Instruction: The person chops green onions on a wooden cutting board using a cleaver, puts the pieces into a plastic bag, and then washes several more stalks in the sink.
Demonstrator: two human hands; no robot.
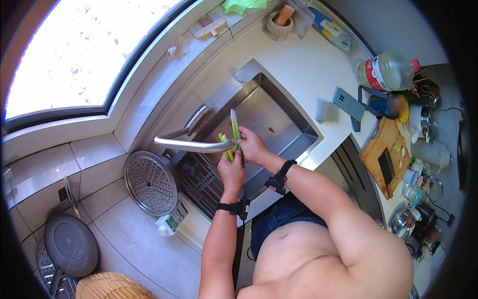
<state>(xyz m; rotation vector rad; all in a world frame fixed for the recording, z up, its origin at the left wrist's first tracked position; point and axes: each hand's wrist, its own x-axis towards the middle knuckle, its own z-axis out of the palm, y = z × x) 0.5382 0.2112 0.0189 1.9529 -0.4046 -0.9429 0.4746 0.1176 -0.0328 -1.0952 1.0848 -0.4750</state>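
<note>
Over a stainless-steel sink point(261, 101), both hands are on long green stalks that look like green onions. My left hand point(230, 172) grips short yellow-green stalk pieces point(221, 139) along with the lower part of a longer stalk. My right hand point(253, 145) pinches that longer stalk point(235, 125), whose whitish end points away from me. The curved metal faucet point(186, 144) reaches across to the stalks and hides part of them. No running water can be made out. A small reddish-brown scrap point(271, 130) lies on the basin floor.
A slatted drying rack point(198, 187) covers the sink's left part, beside a perforated steamer plate point(151, 183) and a white bottle point(166, 226). To the right are a phone point(349, 103), a wooden cutting board point(377, 144) and a cleaver point(386, 166). A mortar point(279, 30) stands behind.
</note>
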